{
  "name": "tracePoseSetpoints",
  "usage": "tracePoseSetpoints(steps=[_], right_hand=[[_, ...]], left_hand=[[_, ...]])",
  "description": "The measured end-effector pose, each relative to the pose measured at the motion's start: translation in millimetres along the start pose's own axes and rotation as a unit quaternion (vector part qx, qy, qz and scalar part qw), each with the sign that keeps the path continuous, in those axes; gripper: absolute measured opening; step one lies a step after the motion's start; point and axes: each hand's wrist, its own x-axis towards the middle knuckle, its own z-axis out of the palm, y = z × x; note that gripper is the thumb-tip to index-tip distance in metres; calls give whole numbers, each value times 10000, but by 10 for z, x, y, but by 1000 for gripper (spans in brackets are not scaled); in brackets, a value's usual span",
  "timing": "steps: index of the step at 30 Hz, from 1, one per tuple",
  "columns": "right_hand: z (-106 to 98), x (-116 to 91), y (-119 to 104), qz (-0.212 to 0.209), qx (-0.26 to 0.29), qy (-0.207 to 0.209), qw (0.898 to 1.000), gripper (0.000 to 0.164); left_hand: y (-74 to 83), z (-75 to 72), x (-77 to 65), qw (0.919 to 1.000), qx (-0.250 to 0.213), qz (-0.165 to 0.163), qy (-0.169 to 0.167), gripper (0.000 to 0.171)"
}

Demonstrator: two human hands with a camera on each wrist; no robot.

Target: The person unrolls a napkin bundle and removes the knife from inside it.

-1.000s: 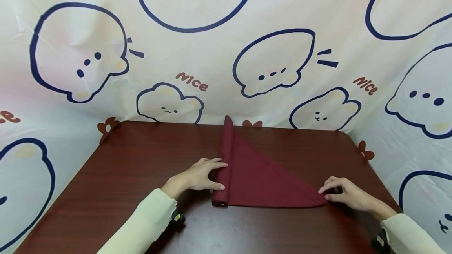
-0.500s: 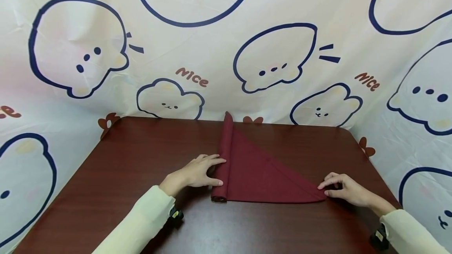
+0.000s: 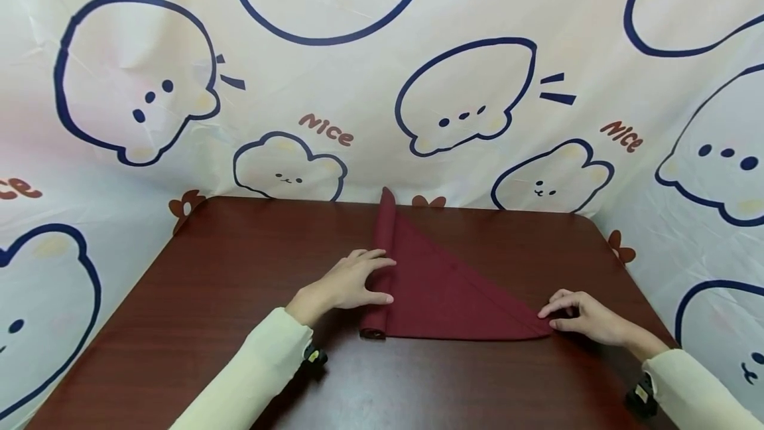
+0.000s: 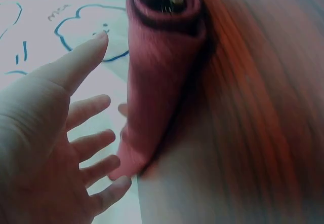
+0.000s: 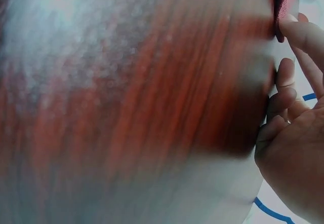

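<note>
A dark red cloth (image 3: pixel 453 297) lies on the table as a triangle, its left side wound into a roll (image 3: pixel 382 290) that runs front to back. My left hand (image 3: pixel 349 283) is spread over the roll, with thumb and index finger reaching past its right side. The left wrist view shows those fingers (image 4: pixel 91 145) extended and the roll (image 4: pixel 162 67) with its hollow end, not gripped. At the right corner, my right hand (image 3: pixel 587 320) pinches the cloth's tip between thumb and index finger. Only a small piece of cloth (image 5: pixel 286 3) shows in the right wrist view.
The brown wood-grain table (image 3: pixel 239 264) has rounded far corners. A white printed sheet (image 3: pixel 370 98) with blue cartoon outlines hangs behind it and along both sides. The roll's far end reaches the table's back edge.
My left hand has shifted slightly right and away from me, so its fingertips pass farther over the roll. The right hand keeps its place at the corner. The head view has tilted slightly.
</note>
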Motion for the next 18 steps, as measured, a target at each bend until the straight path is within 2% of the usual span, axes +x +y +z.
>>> tracePoseSetpoints(steps=[4, 8, 13, 18], right_hand=[[0, -2, -5, -3, 17, -31, 10000, 19], [0, -9, -2, -50, 4, -26, 10000, 19], [5, -3, 1, -66, 8, -46, 10000, 19], [-4, 0, -15, 17, 15, -13, 10000, 19]], left_hand=[[103, 43, 75, 9998, 82, 184, 3, 72], [163, 106, 131, 9994, 294, 167, -89, 72], [150, 170, 149, 9975, 672, 47, -223, 69], [100, 165, 145, 9957, 896, -35, -210, 61]])
